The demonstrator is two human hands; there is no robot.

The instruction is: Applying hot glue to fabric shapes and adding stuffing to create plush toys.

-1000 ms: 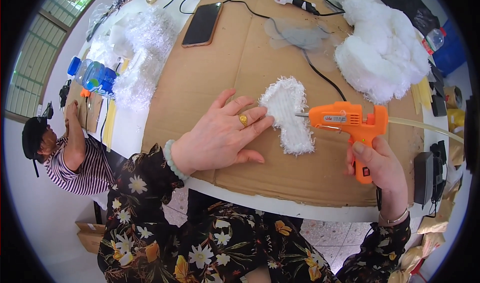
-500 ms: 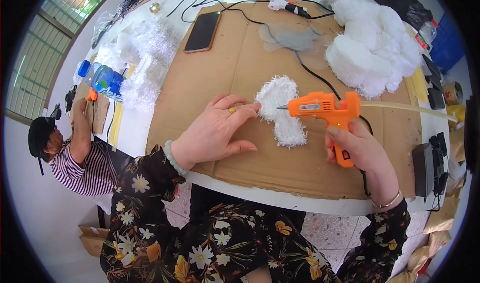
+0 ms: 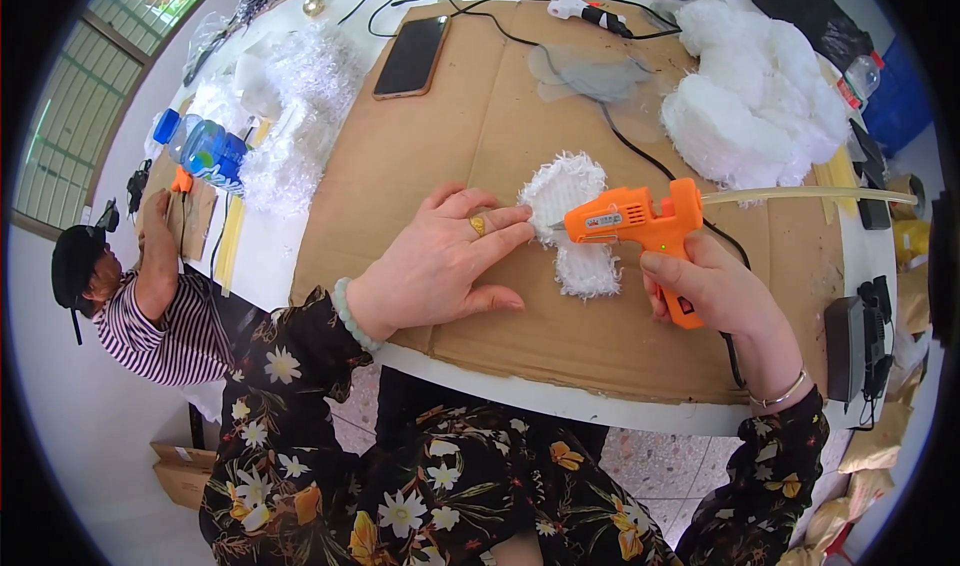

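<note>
A small white piece of fringed, fluffy fabric [image 3: 566, 198], wide at the top with a narrower tail, lies flat on a brown cardboard sheet [image 3: 450, 146]. My left hand [image 3: 435, 256] rests on the cardboard with fingers stretched out, its fingertips on the left edge of the piece. An orange hot glue gun [image 3: 640, 216] is gripped by its handle in my right hand [image 3: 715, 286], its nozzle pointing left over the middle of the piece. Whether the tip touches the fabric I cannot tell. A long pale glue stick [image 3: 810, 195] sticks out of its back.
A phone [image 3: 412, 56], thin grey translucent sheets [image 3: 590, 73] and a white-and-black tool [image 3: 590, 11] with a cable lie beyond my hands. White fluffy material [image 3: 755, 96] is heaped far right, with more white tinsel [image 3: 300, 116] at left. A person [image 3: 150, 306] works beside a bottle [image 3: 205, 151].
The glue gun has shifted a little left, bringing its nozzle further over the white piece. My left hand keeps its place at the edge.
</note>
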